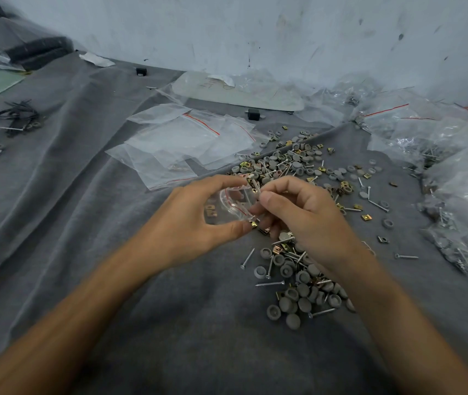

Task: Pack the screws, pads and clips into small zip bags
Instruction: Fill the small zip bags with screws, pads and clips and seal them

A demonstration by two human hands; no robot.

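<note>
1. A creased grey cloth point(90, 212) covers the desk, which ends at a scuffed pale wall point(255, 29); filled plastic bags point(461, 195) pile up at the right.
2. Grey pads point(292, 305), screws point(270, 284) and brass clips point(366, 217) lie scattered right of centre, with empty zip bags point(181, 143) stacked flat beyond the hands.
3. The small zip bag point(231, 205) is held above the cloth, mouth facing right.
4. The left hand point(190, 226) pinches the bag's edges between thumb and fingers; the right hand point(301, 215) has its fingertips closed at the opening, on what I cannot tell.

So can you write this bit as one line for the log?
left hand: holds small clear zip bag open | right hand: at bag mouth | gold metal clips, grey round pads, silver screws: loose on grey cloth
</note>
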